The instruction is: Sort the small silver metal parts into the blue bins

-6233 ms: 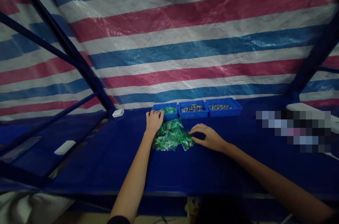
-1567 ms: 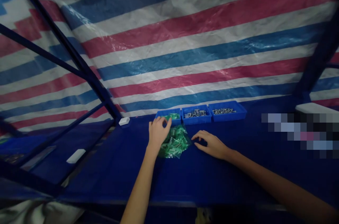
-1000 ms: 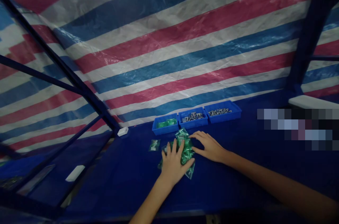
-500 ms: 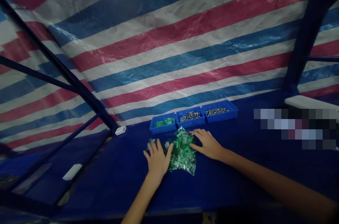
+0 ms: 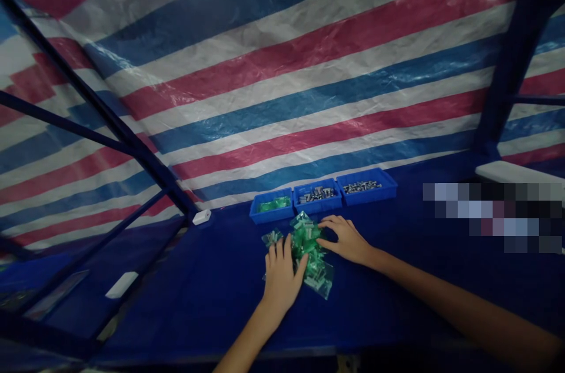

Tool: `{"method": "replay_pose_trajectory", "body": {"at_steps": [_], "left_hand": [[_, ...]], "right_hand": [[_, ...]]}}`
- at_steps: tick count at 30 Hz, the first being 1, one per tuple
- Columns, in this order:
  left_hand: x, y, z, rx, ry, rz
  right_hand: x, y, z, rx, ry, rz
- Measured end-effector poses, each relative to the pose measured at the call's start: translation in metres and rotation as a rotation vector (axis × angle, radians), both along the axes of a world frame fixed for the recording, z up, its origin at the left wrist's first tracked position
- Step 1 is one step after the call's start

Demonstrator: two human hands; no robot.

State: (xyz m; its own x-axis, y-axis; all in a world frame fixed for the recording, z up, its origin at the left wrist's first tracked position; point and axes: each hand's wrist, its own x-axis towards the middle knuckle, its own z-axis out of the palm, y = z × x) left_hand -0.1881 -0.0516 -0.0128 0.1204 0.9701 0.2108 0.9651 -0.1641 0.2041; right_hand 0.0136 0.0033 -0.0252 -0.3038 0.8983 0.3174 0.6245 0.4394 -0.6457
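Observation:
A heap of small clear plastic bags (image 5: 320, 279) with green and pale pieces inside lies on the blue tabletop (image 5: 198, 302). My left hand (image 5: 282, 276) rests on the heap's left side, fingers spread and pointing away from me. Just beyond its fingertips lies one small clear bag (image 5: 272, 237) with pale metallic pieces in it. At the heap's right edge is my right hand (image 5: 346, 239), its thumb and fingers apart and touching the bags. Neither hand is closed round anything that I can see. Part of the heap is hidden under my left hand.
Behind the heap three blue trays stand in a row: the left tray (image 5: 271, 217) holds green pieces, the middle tray (image 5: 318, 205) and right tray (image 5: 368, 195) hold metal parts. A white block (image 5: 202, 217) lies left. Dark posts and a striped sheet (image 5: 309, 96) bound the table.
My left hand has slid right and slightly towards me, pushing in against the heap. The small bag at its fingertips now shows more fully. My right hand has hardly moved.

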Motion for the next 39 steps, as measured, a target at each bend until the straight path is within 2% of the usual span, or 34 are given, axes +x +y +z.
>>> {"method": "replay_pose_trajectory", "body": {"at_steps": [8, 11, 16, 18, 22, 25, 28, 31, 35, 39], "left_hand": [[0.033, -0.007, -0.003, -0.089, 0.017, -0.043], [0.039, -0.009, -0.001, -0.080, -0.005, -0.073], [0.039, -0.002, 0.017, 0.063, -0.074, -0.068], [0.037, 0.006, 0.028, 0.138, -0.152, -0.059], [0.037, 0.025, 0.044, 0.223, -0.433, -0.110], [0.039, 0.039, 0.049, 0.258, -0.604, -0.199], [0.040, 0.049, 0.051, 0.296, -0.662, -0.269], [0.041, 0.056, 0.053, 0.285, -0.668, -0.347], [0.044, 0.061, 0.057, 0.290, -0.639, -0.437], [0.043, 0.061, 0.056, 0.281, -0.437, -0.506]], "right_hand": [[0.000, 0.004, 0.001, 0.001, 0.097, -0.204], [0.005, 0.009, -0.001, 0.059, 0.162, -0.215], [0.013, 0.015, 0.010, 0.162, 0.415, -0.224], [0.015, 0.014, 0.017, 0.130, 0.552, -0.196], [0.009, 0.007, 0.025, -0.059, 0.774, -0.031], [0.002, 0.003, 0.024, -0.185, 0.837, 0.081], [0.000, 0.001, 0.023, -0.217, 0.814, 0.110], [0.002, 0.000, 0.025, -0.129, 0.724, 0.060], [0.009, -0.001, 0.030, 0.101, 0.557, -0.027], [0.017, 0.000, 0.031, 0.269, 0.442, -0.057]]}}
